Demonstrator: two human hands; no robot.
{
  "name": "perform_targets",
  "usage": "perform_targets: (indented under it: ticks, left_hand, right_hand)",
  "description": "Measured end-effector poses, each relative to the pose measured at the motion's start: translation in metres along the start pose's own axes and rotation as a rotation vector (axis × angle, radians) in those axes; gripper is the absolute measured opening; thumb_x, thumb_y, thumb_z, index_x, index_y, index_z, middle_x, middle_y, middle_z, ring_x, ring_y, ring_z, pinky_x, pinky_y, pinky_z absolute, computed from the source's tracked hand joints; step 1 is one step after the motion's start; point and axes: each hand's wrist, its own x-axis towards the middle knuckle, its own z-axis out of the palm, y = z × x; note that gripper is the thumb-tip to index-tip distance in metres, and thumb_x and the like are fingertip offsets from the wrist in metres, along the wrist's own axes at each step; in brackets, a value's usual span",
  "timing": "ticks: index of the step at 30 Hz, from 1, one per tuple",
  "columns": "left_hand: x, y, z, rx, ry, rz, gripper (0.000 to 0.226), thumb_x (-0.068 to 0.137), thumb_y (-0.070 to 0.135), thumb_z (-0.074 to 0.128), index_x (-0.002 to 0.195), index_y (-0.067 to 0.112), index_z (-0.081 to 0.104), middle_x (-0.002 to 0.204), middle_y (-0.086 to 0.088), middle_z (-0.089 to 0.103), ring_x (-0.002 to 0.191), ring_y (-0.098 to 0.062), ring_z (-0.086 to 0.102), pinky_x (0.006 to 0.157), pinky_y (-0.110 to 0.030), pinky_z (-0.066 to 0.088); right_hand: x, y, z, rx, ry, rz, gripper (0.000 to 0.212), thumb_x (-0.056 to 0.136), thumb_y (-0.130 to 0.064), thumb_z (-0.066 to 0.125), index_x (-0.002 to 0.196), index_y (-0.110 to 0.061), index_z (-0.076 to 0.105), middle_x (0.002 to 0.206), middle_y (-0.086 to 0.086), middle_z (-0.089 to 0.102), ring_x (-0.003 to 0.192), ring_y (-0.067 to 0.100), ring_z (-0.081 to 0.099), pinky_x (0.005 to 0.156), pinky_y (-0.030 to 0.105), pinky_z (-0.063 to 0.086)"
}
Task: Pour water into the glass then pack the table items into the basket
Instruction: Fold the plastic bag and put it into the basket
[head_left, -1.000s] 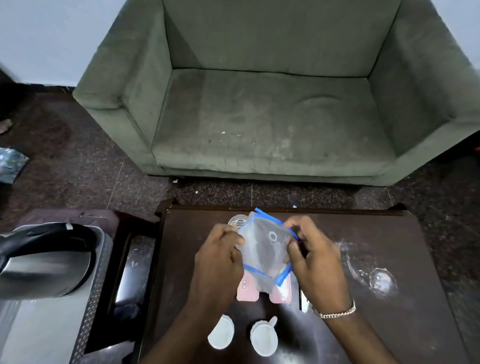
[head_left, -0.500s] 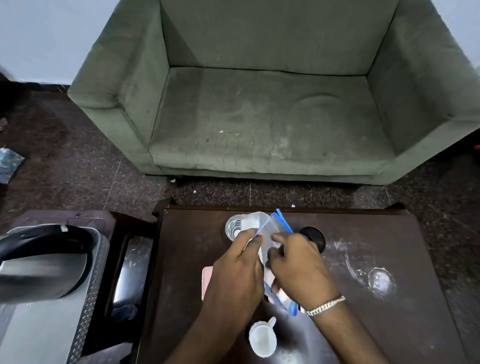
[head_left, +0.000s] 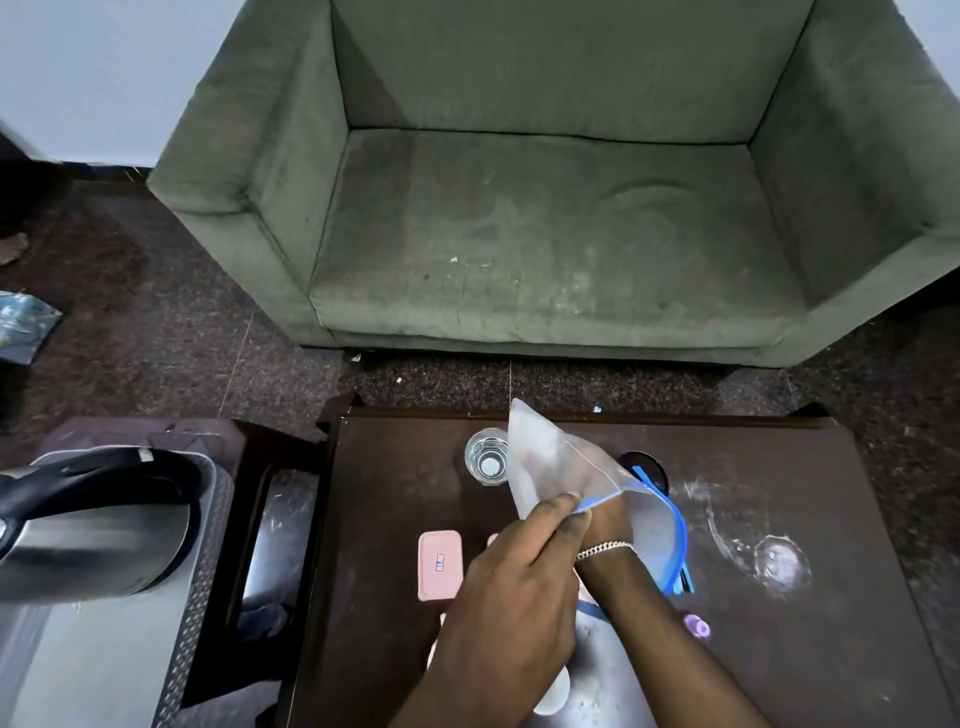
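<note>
A clear zip bag (head_left: 550, 462) with a blue seal is held up over the dark table (head_left: 779, 649). My left hand (head_left: 519, 587) pinches its open edge. My right hand (head_left: 602, 522) reaches inside the bag up to the braceleted wrist; its fingers are hidden. A glass (head_left: 488, 457) with water stands just left of the bag. A pink box (head_left: 440, 566) lies left of my left hand. A black round lid (head_left: 647, 465) sits behind the bag. A small purple item (head_left: 696, 626) lies beside my right forearm. A white cup (head_left: 550, 696) peeks out under my left arm.
A steel kettle (head_left: 88, 525) with a black handle sits on a metal tray (head_left: 202, 571) on the side table at left. A green sofa (head_left: 545, 234) faces the table's far edge. White smears (head_left: 769, 561) mark the table's right part.
The bag has been lifted and tilted, mouth towards me. My right hand has gone inside it. The left hand shifted to the bag's rim, and the pink box now shows.
</note>
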Motion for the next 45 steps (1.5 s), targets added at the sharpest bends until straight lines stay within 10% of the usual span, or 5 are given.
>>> perform_targets:
  ticks: [7, 19, 22, 24, 45]
  left_hand:
    - [0.012, -0.016, -0.004, 0.036, 0.021, -0.209, 0.050, 0.076, 0.002, 0.067, 0.126, 0.009, 0.071, 0.136, 0.000, 0.066, 0.095, -0.016, 0.076, 0.079, -0.026, 0.058]
    - [0.021, -0.044, -0.021, 0.141, 0.041, -0.400, 0.041, 0.090, 0.023, 0.044, 0.128, 0.026, 0.060, 0.134, 0.011, 0.055, 0.099, -0.016, 0.070, 0.077, -0.034, 0.055]
    - [0.022, -0.046, -0.023, 0.156, 0.060, -0.426, 0.040, 0.086, 0.007, 0.053, 0.123, 0.017, 0.065, 0.134, 0.003, 0.060, 0.095, -0.026, 0.072, 0.074, -0.039, 0.055]
    - [0.022, -0.047, -0.020, 0.182, 0.064, -0.452, 0.037, 0.084, -0.001, 0.059, 0.118, 0.012, 0.067, 0.132, 0.000, 0.063, 0.089, -0.028, 0.073, 0.070, -0.039, 0.056]
    - [0.025, -0.045, -0.006, 0.204, 0.045, -0.379, 0.046, 0.061, -0.017, 0.076, 0.100, 0.007, 0.073, 0.118, -0.004, 0.072, 0.068, -0.025, 0.075, 0.052, -0.031, 0.056]
  right_hand:
    - [0.006, -0.028, -0.008, -0.130, -0.043, -0.291, 0.016, 0.091, -0.013, 0.051, 0.077, -0.021, 0.053, 0.090, 0.012, 0.071, 0.089, 0.029, 0.066, 0.076, 0.037, 0.046]
    - [-0.041, -0.026, -0.044, 0.054, 0.097, -0.405, 0.053, 0.083, -0.025, 0.060, 0.133, -0.042, 0.052, 0.106, -0.002, 0.073, 0.101, 0.026, 0.064, 0.083, 0.032, 0.050]
    - [-0.039, -0.009, -0.075, 0.246, 0.081, -0.281, 0.031, 0.076, -0.019, 0.073, 0.102, -0.035, 0.070, 0.086, -0.011, 0.072, 0.085, 0.016, 0.063, 0.070, 0.011, 0.044]
    - [-0.032, 0.006, -0.094, 0.330, 0.035, -0.205, 0.016, 0.074, -0.019, 0.080, 0.086, -0.025, 0.073, 0.074, -0.006, 0.073, 0.074, 0.022, 0.068, 0.065, 0.025, 0.051]
    - [0.073, 0.168, -0.130, 0.571, 0.257, -0.024, 0.021, 0.085, 0.004, 0.072, 0.088, -0.015, 0.079, 0.080, 0.004, 0.077, 0.067, 0.018, 0.069, 0.068, 0.041, 0.062]
